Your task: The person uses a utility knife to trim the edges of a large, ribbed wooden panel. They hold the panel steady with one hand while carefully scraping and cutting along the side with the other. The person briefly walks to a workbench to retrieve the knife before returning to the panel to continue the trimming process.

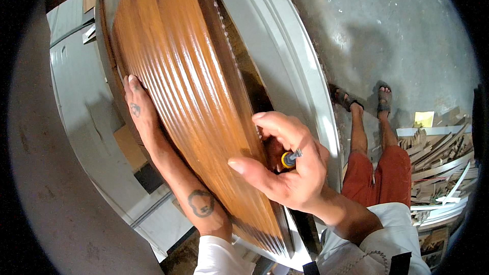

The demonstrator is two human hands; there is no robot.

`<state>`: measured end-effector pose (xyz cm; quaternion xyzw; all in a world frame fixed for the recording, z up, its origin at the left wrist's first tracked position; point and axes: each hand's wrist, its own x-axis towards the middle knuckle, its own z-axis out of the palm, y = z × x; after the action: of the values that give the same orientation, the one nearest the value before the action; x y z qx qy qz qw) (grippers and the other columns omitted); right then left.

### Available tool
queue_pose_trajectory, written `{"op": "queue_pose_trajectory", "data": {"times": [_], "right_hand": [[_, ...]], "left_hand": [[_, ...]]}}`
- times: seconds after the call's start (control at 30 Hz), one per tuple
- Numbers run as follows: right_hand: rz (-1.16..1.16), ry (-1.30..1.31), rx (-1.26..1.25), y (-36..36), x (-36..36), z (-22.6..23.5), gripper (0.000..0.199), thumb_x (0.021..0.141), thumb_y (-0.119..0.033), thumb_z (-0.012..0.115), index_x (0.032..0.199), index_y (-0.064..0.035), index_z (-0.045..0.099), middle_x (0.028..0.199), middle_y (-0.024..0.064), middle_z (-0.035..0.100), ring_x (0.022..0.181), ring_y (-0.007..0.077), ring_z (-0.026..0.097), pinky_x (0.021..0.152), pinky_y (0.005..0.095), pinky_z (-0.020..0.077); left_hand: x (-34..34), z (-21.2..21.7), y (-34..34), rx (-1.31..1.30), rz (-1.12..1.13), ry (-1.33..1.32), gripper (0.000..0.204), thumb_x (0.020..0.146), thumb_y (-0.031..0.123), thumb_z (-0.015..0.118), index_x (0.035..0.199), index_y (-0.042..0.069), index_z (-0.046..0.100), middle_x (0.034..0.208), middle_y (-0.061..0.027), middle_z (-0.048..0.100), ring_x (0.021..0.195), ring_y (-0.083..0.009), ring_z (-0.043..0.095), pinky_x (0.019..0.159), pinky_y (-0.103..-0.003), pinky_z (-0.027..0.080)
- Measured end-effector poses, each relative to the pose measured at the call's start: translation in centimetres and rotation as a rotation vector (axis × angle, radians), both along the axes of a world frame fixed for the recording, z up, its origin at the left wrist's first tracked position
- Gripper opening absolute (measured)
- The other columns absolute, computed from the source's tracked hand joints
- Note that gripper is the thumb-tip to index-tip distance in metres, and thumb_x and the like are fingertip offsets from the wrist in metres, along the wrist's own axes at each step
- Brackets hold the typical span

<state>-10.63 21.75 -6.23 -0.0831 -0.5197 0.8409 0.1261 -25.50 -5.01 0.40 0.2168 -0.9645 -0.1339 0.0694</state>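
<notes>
A tall, glossy brown wooden panel with ribbed grooves (178, 81) stands on edge in front of me. My left hand (136, 103) lies flat on its far left edge, fingers pointing up. My right hand (285, 165) is closed around a small tool with a yellow collar and metal shank (290, 158), its tip hidden against the panel's dark right edge (239, 79). The thumb sticks out to the left over the grooved face.
A white moulded frame (285, 56) leans just right of the panel. My legs in red trousers (379, 170) and sandals stand on grey concrete floor (397, 25). A heap of wood offcuts (443, 165) lies at right. A pale grey wall (84, 97) rises at left.
</notes>
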Motion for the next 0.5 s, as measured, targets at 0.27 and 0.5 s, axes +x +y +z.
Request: {"op": "queue_pose_trajectory", "data": {"times": [0.27,0.5], "right_hand": [[0.073,0.045,0.025,0.2,1.1,-0.3,0.046,0.081,-0.009,0.08,0.115,0.0015,0.051,0.069,0.005,0.062,0.051,0.0032,0.051,0.043,0.0183,0.0368],[0.069,0.005,-0.052,0.2,0.7,0.0,0.049,0.081,-0.008,0.08,0.12,0.0019,0.051,0.071,0.0057,0.064,0.054,0.0028,0.054,0.044,0.018,0.0377]], "left_hand": [[0.1,0.2,0.4,-0.042,-0.008,0.012,0.073,0.098,0.056,0.03,0.148,0.004,0.036,0.151,-0.0263,0.033,0.141,-0.0405,0.032,0.114,-0.048,0.028],[0.1,0.0,0.4,-0.01,-0.044,-0.003,0.072,0.098,0.055,0.029,0.148,0.003,0.037,0.148,-0.0281,0.037,0.139,-0.0412,0.035,0.112,-0.048,0.031]]}}
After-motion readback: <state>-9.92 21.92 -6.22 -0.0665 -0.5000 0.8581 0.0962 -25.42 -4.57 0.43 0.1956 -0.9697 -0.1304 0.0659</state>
